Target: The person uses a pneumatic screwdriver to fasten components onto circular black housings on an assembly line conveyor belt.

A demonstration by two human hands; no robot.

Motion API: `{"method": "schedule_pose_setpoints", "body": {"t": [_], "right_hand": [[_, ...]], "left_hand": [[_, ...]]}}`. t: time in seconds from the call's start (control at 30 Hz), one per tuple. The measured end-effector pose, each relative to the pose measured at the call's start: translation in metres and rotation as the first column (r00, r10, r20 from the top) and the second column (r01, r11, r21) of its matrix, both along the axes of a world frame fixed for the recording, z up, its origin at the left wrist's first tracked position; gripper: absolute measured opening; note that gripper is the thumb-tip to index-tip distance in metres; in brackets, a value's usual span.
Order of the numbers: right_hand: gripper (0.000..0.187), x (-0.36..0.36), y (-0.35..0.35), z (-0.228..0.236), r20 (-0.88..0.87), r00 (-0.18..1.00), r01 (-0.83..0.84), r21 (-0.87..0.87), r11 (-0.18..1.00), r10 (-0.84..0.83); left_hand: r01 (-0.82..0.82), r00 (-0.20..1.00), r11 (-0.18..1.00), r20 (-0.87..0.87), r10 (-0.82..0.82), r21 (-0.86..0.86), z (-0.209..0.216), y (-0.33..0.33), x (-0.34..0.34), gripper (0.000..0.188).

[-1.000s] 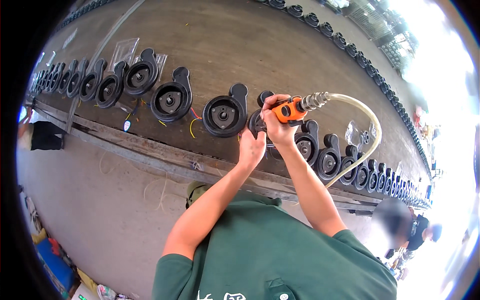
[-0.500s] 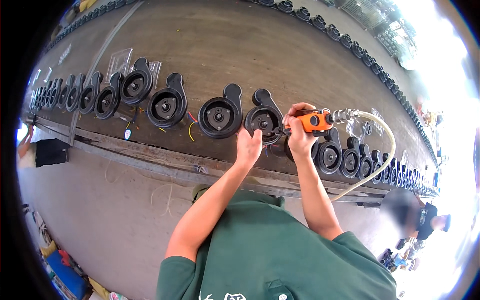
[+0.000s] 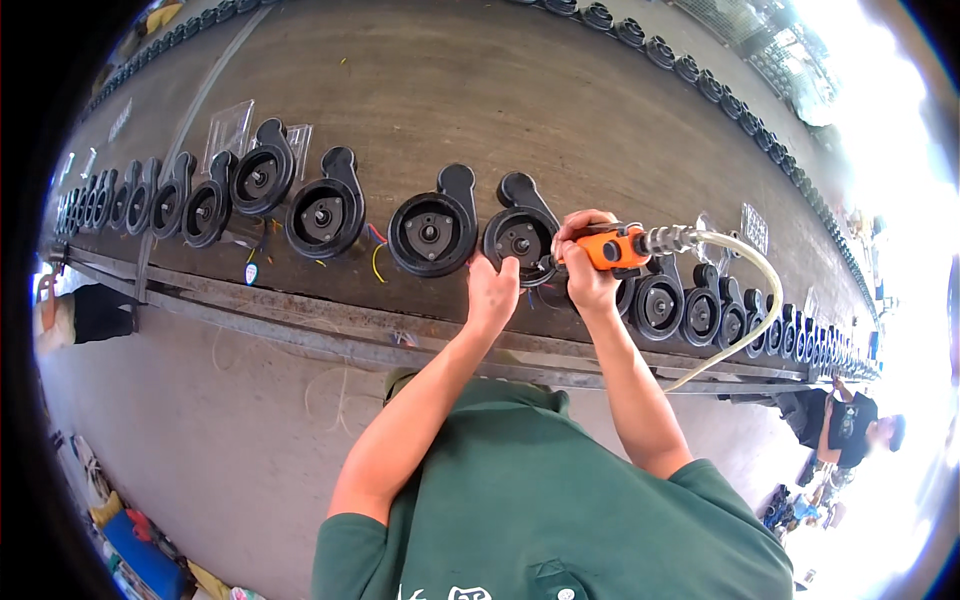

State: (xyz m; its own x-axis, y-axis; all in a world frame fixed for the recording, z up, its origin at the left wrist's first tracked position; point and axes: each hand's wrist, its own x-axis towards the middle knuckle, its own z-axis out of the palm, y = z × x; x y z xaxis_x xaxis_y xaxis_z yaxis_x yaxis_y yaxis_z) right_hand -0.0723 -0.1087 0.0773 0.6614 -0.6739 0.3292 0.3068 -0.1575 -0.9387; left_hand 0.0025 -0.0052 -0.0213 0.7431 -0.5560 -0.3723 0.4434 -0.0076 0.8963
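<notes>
My left hand (image 3: 492,290) grips the near rim of a black round motor housing (image 3: 508,225), its thumb up on the edge. A small shaft stands in the middle of the housing's open face, and its stubby arm points away from me. My right hand (image 3: 588,270) is wrapped round an orange air tool (image 3: 618,250), held level from the right. The tool's front end meets the housing's right rim; my fingers hide the exact contact. From its back, a metal coupling (image 3: 668,239) leads into a clear air hose (image 3: 760,265). Another black housing (image 3: 432,233) lies just left of my left hand.
Similar housings (image 3: 325,217) run in a row along the workbench (image 3: 400,90) on both sides. Coloured wires (image 3: 378,262) stick out toward me. Clear plastic pieces (image 3: 230,135) lie behind the row. The bench's metal edge (image 3: 300,335) is close to me. A person (image 3: 850,430) is at the far right.
The orange tool and my right hand have shifted slightly left, closer to the housing. My left hand still holds the housing. The view has moved a little.
</notes>
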Motion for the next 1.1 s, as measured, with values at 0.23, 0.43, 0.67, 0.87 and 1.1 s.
{"method": "schedule_pose_setpoints", "body": {"t": [0.23,0.43,0.67,0.87,1.1], "right_hand": [[0.022,0.002,0.005,-0.005,-0.011,0.999,-0.044,-0.008,0.999,0.044],[0.021,0.006,0.005,-0.004,0.054,0.997,0.046,0.061,0.997,-0.049],[0.019,-0.013,0.003,0.055,0.192,0.973,0.124,0.048,0.991,-0.131],[0.028,-0.091,-0.037,0.083,0.324,0.856,0.399,0.082,0.913,-0.403],[0.027,-0.146,-0.046,0.045,0.35,0.753,0.474,0.297,0.829,-0.557]], "left_hand": [[-0.043,0.995,0.999,0.085,0.044,-0.016,-0.015,-0.002,-0.006,0.042],[-0.017,0.999,1.0,-0.046,0.016,-0.021,0.016,0.0,-0.005,0.042],[0.347,0.863,0.928,-0.433,-0.261,0.133,0.049,0.027,-0.045,0.044],[0.501,0.368,0.737,0.659,-0.656,0.454,0.107,-0.018,-0.04,0.027],[0.323,-0.23,0.607,0.682,-0.694,0.726,0.109,-0.072,-0.034,0.06]]}}
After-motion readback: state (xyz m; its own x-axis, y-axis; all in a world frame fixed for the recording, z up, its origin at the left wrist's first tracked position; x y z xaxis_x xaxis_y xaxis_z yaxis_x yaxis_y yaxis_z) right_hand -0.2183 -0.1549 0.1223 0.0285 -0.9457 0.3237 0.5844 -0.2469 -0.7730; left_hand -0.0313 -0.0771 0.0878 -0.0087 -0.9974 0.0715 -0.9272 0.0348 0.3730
